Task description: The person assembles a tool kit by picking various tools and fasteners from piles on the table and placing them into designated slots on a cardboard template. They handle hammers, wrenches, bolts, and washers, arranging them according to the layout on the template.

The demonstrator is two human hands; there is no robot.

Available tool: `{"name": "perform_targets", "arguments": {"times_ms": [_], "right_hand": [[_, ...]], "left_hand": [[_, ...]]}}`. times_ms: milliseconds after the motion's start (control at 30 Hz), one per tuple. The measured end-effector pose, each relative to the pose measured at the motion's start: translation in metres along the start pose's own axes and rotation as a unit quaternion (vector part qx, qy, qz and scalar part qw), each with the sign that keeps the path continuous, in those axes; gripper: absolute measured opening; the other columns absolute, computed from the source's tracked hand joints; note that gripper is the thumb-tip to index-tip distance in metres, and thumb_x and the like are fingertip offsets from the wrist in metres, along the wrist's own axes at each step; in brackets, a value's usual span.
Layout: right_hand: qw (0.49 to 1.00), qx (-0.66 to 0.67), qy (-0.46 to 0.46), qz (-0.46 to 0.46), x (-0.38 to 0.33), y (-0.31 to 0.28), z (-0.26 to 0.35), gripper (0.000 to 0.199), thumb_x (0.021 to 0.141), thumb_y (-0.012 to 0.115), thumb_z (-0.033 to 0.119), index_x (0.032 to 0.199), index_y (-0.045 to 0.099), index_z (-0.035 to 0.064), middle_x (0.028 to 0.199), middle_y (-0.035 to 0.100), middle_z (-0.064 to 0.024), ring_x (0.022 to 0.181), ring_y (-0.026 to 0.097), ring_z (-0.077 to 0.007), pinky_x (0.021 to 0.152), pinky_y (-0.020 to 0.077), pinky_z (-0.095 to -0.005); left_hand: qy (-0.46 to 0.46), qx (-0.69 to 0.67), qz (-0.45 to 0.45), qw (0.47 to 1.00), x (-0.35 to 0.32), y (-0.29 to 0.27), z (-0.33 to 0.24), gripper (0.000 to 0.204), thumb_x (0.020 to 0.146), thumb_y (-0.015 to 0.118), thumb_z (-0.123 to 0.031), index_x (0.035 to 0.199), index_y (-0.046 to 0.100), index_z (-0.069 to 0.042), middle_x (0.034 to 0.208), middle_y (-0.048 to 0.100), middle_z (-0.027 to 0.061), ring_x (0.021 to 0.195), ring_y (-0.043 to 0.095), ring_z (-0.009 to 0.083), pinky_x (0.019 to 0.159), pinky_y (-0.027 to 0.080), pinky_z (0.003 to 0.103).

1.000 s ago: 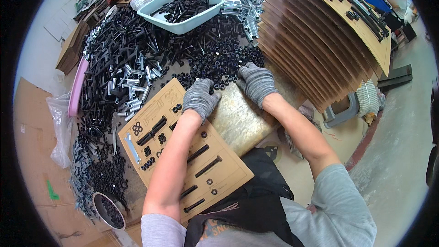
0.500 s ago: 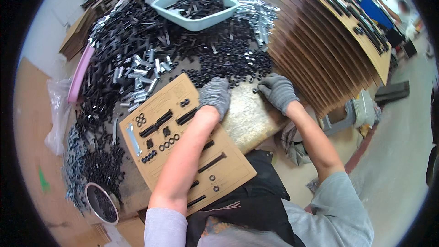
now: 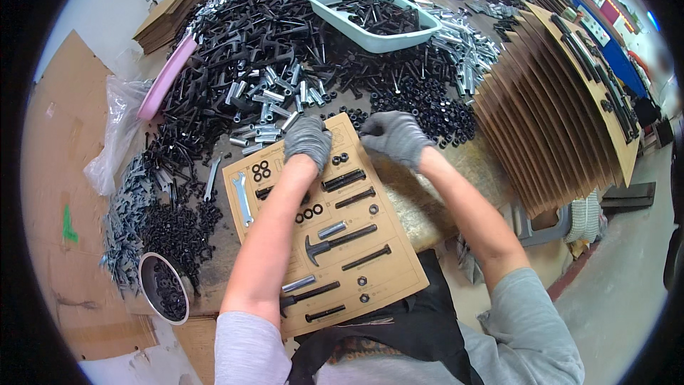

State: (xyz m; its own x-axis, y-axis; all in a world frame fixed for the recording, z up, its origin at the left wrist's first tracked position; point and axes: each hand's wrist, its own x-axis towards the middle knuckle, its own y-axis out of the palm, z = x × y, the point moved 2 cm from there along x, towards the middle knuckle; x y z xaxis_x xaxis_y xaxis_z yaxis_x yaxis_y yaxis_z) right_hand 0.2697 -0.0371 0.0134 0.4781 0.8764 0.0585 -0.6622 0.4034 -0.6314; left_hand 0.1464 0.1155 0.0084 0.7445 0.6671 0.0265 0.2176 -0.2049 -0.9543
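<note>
A brown cardboard sheet (image 3: 399, 271) lies tilted on the worktable, with black bolts, silver tubes, rings, nuts and a flat silver wrench (image 3: 243, 199) set out on it. My left hand (image 3: 308, 144), in a grey glove, is over the sheet's upper edge, close to the loose silver tubes (image 3: 274, 100). Its fingers are curled, and what they may hold is hidden. My right hand (image 3: 397, 140), also gloved, is beside the sheet's upper right corner with fingertips drawn together. Whatever is in them cannot be made out. Just beyond it spreads a pile of small black nuts (image 3: 445, 110).
A pale blue tub (image 3: 374, 37) of black parts stands on the heap at the back. Stacked cardboard sheets (image 3: 548, 121) rise on the right. A round bowl (image 3: 184, 306) sits at the table's left front edge; a pink tray (image 3: 167, 78) is behind it. A co-worker's arm shows at the far back.
My head view has shifted, so the scene sits further right. My right hand has moved left from the nut pile to the sheet's corner. My left hand stays at the sheet's upper edge.
</note>
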Motion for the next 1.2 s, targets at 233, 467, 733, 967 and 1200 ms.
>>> {"name": "perform_targets", "arguments": {"times_ms": [233,467,733,967,1200], "right_hand": [[0.976,-0.214,0.023,0.019,0.044,0.043,0.023,0.03,0.076,0.065,0.029,0.094,0.069,0.0055,0.09,0.068,-0.0194,0.087,0.065,-0.0352,0.08,0.052,-0.0417],[0.972,-0.21,-0.019,0.105,0.04,0.04,0.024,0.03,0.081,0.065,0.023,0.106,0.067,0.0084,0.095,0.069,-0.0154,0.089,0.066,-0.0324,0.081,0.0522,-0.0402],[0.972,-0.215,-0.033,0.09,0.04,0.038,0.017,0.031,0.081,0.065,0.025,0.109,0.067,0.0115,0.093,0.069,-0.0139,0.088,0.066,-0.0311,0.081,0.0521,-0.0407],[0.983,-0.167,-0.063,0.046,0.04,0.032,0.008,0.029,0.082,0.063,0.028,0.106,0.068,0.0116,0.095,0.069,-0.0157,0.088,0.066,-0.0336,0.08,0.052,-0.0412],[0.946,-0.305,-0.11,-0.02,0.059,0.02,0.005,0.025,0.087,0.055,0.012,0.109,0.067,0.0099,0.1,0.066,-0.0154,0.094,0.063,-0.0344,0.084,0.0509,-0.0399]], "left_hand": [[0.117,-0.04,0.135,0.983,0.009,-0.003,0.017,0.056,0.074,0.068,-0.018,0.126,0.056,-0.003,0.113,0.064,0.0201,0.105,0.062,0.0324,0.092,0.048,0.037],[0.126,-0.097,0.152,0.975,0.009,-0.005,0.031,0.049,0.073,0.073,-0.025,0.117,0.062,-0.007,0.098,0.067,0.0141,0.09,0.064,0.0269,0.083,0.051,0.035],[0.119,-0.147,0.123,0.974,0.01,0.008,0.037,0.046,0.069,0.078,-0.03,0.106,0.066,-0.006,0.088,0.067,0.01,0.079,0.064,0.0234,0.074,0.051,0.034],[0.119,-0.182,0.11,0.97,0.002,-0.003,0.039,0.048,0.074,0.076,-0.035,0.109,0.065,-0.004,0.093,0.067,0.0122,0.085,0.063,0.0235,0.078,0.05,0.035],[-0.039,-0.386,0.021,0.921,-0.084,-0.089,0.124,0.03,0.09,0.057,-0.024,0.106,0.065,0.0,0.087,0.063,0.0074,0.074,0.057,0.0112,0.065,0.047,0.027]]}}
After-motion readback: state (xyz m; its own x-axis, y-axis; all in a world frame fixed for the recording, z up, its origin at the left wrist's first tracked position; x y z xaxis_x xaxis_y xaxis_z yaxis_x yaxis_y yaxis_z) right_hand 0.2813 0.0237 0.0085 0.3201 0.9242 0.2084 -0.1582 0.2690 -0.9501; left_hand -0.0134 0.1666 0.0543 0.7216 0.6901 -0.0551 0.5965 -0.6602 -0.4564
